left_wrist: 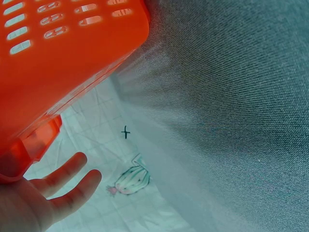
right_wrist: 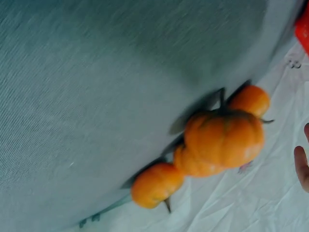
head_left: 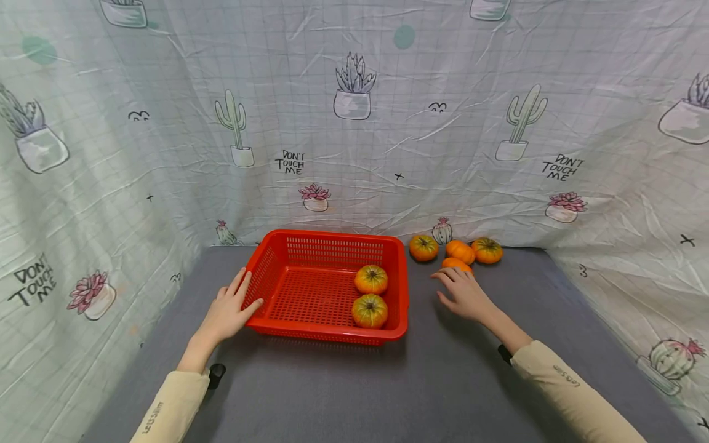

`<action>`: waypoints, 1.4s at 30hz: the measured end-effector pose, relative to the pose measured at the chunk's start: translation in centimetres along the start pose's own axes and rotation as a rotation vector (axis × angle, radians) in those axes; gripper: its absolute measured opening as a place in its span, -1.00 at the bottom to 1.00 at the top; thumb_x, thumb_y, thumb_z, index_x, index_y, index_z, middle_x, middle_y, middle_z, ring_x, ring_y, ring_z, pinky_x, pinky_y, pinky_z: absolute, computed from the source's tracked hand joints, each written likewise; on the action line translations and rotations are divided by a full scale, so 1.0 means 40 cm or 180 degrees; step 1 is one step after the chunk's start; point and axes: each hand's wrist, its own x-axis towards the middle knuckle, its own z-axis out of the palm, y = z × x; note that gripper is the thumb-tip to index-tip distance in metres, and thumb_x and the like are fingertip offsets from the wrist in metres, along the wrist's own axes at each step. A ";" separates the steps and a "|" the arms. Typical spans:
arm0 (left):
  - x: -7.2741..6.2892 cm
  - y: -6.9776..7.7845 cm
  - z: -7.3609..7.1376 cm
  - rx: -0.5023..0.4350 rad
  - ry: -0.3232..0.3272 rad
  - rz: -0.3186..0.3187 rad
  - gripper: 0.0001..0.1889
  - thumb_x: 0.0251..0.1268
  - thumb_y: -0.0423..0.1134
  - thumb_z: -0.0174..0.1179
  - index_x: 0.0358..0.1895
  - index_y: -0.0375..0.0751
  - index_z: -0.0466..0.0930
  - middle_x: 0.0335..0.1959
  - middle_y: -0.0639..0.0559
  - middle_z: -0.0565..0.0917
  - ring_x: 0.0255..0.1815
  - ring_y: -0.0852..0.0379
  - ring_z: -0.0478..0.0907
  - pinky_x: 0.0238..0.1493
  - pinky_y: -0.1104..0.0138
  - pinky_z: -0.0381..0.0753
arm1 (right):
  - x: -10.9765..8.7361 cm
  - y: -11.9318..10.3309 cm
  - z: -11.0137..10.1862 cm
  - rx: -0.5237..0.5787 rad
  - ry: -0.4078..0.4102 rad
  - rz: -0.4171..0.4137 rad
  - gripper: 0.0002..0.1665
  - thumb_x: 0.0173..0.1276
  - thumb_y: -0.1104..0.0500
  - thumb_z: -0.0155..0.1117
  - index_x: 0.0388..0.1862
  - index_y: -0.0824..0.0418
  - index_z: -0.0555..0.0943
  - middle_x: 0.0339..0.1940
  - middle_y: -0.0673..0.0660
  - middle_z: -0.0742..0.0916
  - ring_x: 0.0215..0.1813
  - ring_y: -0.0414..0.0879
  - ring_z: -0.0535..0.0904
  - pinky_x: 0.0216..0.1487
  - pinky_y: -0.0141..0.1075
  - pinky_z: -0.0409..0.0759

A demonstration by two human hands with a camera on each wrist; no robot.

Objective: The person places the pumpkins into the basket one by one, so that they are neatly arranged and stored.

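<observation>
My left hand (head_left: 226, 312) rests on the left rim of a red plastic basket (head_left: 327, 334), thumb over the edge. Its fingers (left_wrist: 76, 193) extend straight along the outside in the left wrist view. Two small orange pumpkins, one (head_left: 371, 280) behind the other (head_left: 369, 311), sit at the basket's right side. My right hand (head_left: 464, 295) hovers right of the basket, fingers spread and holding nothing. Just beyond its fingertips is an orange pumpkin (head_left: 456, 264), partly hidden by the hand in the head view. In the right wrist view, the nearest pumpkin (right_wrist: 224, 137) overlaps others behind it.
More small pumpkins lie near the back edge: one (head_left: 423, 248) close to the basket's right corner, another (head_left: 460, 251) in the middle, and a third (head_left: 487, 250) farther right. Grey cloth (head_left: 354, 394) covers the table. A cactus-print curtain (head_left: 354, 147) hangs behind and at both sides.
</observation>
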 end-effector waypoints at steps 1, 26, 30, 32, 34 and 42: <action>0.000 0.000 0.000 0.0001 -0.0004 -0.0002 -0.23 0.24 0.04 -0.03 0.38 -0.32 -0.08 0.41 -0.25 -0.06 0.13 -0.41 0.16 0.00 -0.23 0.24 | -0.003 0.007 -0.001 -0.0037 -0.0031 0.0034 -0.57 0.06 0.17 0.30 -0.04 0.19 0.53 -0.11 0.13 0.57 -0.07 0.03 0.40 -0.20 -0.09 0.32; 0.003 -0.006 0.002 0.0033 -0.0038 -0.0023 -0.21 0.25 0.12 -0.08 0.38 -0.30 -0.09 0.42 -0.24 -0.06 0.15 -0.39 0.15 0.00 -0.22 0.24 | 0.005 0.107 -0.031 -0.0530 -0.0709 0.0406 -0.40 0.02 0.13 0.35 0.07 0.29 0.45 0.05 0.29 0.52 0.11 0.28 0.31 -0.12 0.16 0.30; 0.003 -0.006 0.002 0.0038 -0.0038 -0.0021 -0.20 0.24 0.15 -0.11 0.39 -0.30 -0.09 0.41 -0.24 -0.06 0.14 -0.38 0.16 0.01 -0.21 0.24 | 0.010 0.115 -0.031 -0.0606 -0.0889 0.0351 -0.32 -0.02 0.14 0.39 0.12 0.28 0.43 0.12 0.30 0.49 0.16 0.30 0.29 -0.08 0.22 0.29; 0.004 -0.006 0.002 0.0039 -0.0035 -0.0017 -0.20 0.24 0.15 -0.11 0.38 -0.31 -0.09 0.41 -0.25 -0.06 0.14 -0.38 0.16 0.01 -0.21 0.24 | 0.013 0.117 -0.030 -0.0645 -0.0950 0.0307 -0.27 -0.05 0.15 0.41 0.16 0.27 0.42 0.15 0.30 0.48 0.18 0.30 0.28 -0.06 0.23 0.29; 0.004 -0.006 0.002 0.0041 -0.0036 -0.0019 -0.20 0.25 0.16 -0.11 0.38 -0.31 -0.09 0.41 -0.25 -0.06 0.14 -0.39 0.16 0.01 -0.21 0.24 | 0.015 0.117 -0.029 -0.0667 -0.0955 0.0250 -0.24 -0.08 0.16 0.43 0.17 0.25 0.41 0.15 0.29 0.47 0.17 0.28 0.29 -0.08 0.22 0.29; 0.005 -0.005 0.004 0.0038 -0.0034 -0.0030 -0.22 0.24 0.10 -0.07 0.38 -0.32 -0.08 0.41 -0.25 -0.06 0.13 -0.39 0.17 0.01 -0.22 0.24 | 0.027 0.127 -0.013 -0.0722 -0.0942 0.0081 -0.15 -0.18 0.23 0.48 0.20 0.20 0.39 0.16 0.27 0.46 0.09 0.22 0.29 -0.11 0.23 0.28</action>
